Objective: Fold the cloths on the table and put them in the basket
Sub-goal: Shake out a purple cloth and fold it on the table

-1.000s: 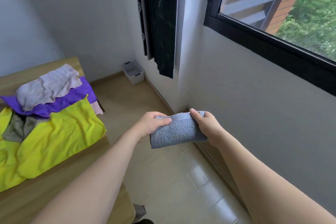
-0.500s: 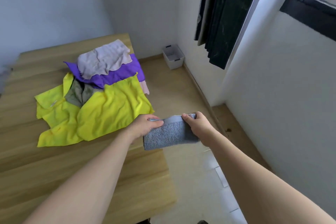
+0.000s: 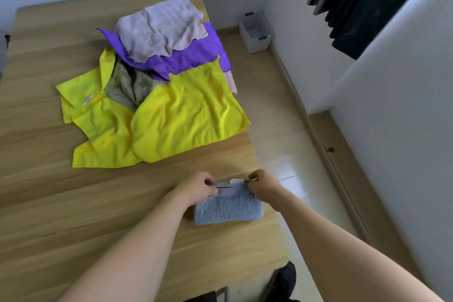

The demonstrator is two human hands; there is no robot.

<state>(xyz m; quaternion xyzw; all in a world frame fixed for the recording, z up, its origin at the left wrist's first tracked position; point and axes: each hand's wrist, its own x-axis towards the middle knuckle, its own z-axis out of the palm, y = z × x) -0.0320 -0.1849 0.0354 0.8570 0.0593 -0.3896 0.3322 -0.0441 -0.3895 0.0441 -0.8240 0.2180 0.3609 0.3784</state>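
Both forearms reach in from the bottom of the frame and meet at lower centre. The left hand [image 3: 196, 187] and right hand [image 3: 263, 185] each pinch a far corner of one folded grey towel [image 3: 228, 211], fingers curled over its smooth hem. The towel is thick terry, a compact rectangle lying on the table [image 3: 61, 216] near its right edge. The table is pale wood-grain. At upper centre lies a crumpled heap: one yellow cloth [image 3: 181, 117], one purple cloth [image 3: 193, 56], one pale pink cloth [image 3: 159, 27], one olive cloth [image 3: 127, 83]. One white slotted basket [image 3: 257, 32] stands on the floor, upper right.
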